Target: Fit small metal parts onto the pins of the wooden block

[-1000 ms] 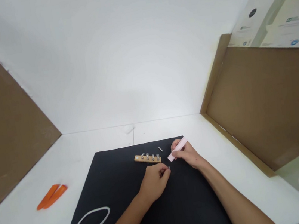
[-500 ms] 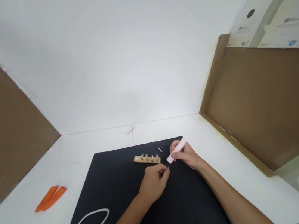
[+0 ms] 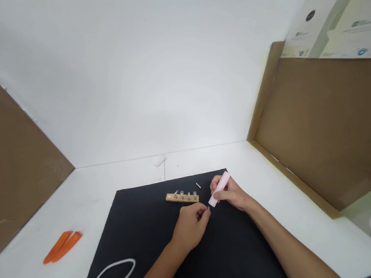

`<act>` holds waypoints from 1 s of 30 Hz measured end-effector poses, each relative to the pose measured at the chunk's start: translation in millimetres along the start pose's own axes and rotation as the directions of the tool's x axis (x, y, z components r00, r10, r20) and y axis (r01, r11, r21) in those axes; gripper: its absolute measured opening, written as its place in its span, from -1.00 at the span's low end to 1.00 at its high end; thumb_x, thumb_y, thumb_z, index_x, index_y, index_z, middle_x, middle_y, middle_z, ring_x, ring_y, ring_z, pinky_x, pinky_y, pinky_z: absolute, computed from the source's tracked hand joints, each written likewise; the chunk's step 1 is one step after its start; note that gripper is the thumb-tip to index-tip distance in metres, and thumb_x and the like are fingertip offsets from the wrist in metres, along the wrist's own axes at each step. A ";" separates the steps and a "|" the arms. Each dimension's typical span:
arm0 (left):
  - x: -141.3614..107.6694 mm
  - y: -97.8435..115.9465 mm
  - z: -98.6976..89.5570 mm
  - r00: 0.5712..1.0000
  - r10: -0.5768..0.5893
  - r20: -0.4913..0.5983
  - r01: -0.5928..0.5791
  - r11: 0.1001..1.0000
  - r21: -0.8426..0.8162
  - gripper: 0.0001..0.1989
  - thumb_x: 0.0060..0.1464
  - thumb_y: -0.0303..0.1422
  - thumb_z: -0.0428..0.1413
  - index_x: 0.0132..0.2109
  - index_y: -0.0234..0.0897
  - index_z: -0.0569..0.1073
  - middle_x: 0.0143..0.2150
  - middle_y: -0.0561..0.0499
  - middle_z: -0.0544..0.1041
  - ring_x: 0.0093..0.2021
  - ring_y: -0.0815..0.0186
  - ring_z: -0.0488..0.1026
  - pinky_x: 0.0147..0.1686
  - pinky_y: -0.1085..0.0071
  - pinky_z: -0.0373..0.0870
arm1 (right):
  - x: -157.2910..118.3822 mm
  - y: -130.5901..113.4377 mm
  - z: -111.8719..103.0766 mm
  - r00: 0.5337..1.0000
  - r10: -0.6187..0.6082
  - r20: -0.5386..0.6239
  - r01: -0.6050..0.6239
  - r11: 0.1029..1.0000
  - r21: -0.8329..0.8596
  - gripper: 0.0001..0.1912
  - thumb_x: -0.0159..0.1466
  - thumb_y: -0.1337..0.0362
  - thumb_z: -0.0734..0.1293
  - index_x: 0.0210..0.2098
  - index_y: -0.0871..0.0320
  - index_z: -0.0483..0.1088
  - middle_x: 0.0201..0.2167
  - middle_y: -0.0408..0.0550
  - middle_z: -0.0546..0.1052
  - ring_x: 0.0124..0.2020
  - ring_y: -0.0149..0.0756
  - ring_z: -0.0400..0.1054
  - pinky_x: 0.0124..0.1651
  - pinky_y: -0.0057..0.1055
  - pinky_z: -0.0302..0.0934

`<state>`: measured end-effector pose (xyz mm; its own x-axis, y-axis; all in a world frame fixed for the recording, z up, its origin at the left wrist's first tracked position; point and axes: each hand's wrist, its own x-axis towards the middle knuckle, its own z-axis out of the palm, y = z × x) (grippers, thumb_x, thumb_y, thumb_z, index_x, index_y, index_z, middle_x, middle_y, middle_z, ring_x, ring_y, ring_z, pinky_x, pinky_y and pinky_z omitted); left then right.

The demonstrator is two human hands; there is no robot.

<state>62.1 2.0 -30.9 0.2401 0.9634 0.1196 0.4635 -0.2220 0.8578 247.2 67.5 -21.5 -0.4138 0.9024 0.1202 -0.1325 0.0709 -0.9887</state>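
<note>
My right hand is closed around a pale pink pen-like bar, tilted with its lower end toward my left hand. My left hand pinches a tiny shiny piece between thumb and finger; its exact kind is too small to make out. The lower end of the pink bar is close beside that piece; whether they touch I cannot tell. Just beyond my left hand lies a light wooden strip carrying several small silvery, partly clear pieces. A short thin silvery rod rests on the black mat near the strip.
The black mat covers the middle of the white table. A white cable loops over its left side. Two orange strips lie at the left. Cardboard panels stand on both sides, with a white wall behind.
The pink bar has moved slightly down and left, so its lower end is nearer the small piece. My left hand stays almost still.
</note>
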 end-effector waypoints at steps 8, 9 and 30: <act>0.0 1.1 0.5 1.000 0.020 -0.018 -0.020 1.000 -0.006 -0.76 0.14 -0.30 0.02 -0.37 -0.30 0.52 -0.53 0.09 0.42 -0.51 0.41 0.29 -0.47 0.50 0.16 | 8.4 5.3 -4.4 0.970 -0.021 -0.242 -0.013 0.991 -0.136 -0.84 -0.06 0.43 0.37 -0.48 0.15 0.33 -0.61 -0.25 0.39 -0.62 -0.43 0.25 -0.55 -0.49 0.12; -0.1 1.9 0.0 0.999 0.033 -0.033 -0.033 0.999 -0.004 -0.75 0.15 -0.30 0.02 -0.38 -0.30 0.51 -0.55 0.10 0.40 -0.52 0.42 0.28 -0.48 0.50 0.15 | 9.2 6.8 -5.8 0.967 -0.025 -0.255 -0.007 0.992 -0.125 -0.85 -0.06 0.43 0.36 -0.48 0.15 0.33 -0.61 -0.25 0.39 -0.62 -0.43 0.24 -0.55 -0.49 0.12; 31.9 -46.8 -87.2 0.893 -0.188 -0.408 0.280 0.943 0.177 -0.75 0.08 -0.23 0.03 -0.23 -0.27 0.52 -0.32 -0.02 0.59 -0.30 0.24 0.50 -0.25 0.40 0.34 | 16.6 22.5 -16.7 0.944 -0.039 -0.327 0.035 0.999 -0.017 -0.86 -0.08 0.43 0.33 -0.48 0.16 0.34 -0.62 -0.25 0.40 -0.62 -0.42 0.24 -0.55 -0.48 0.10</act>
<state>-26.3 56.2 -23.7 -0.2213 0.9637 0.1492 0.6556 0.0337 0.7544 252.4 91.2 -43.3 -0.0913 0.9883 0.1224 -0.1316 0.1099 -0.9852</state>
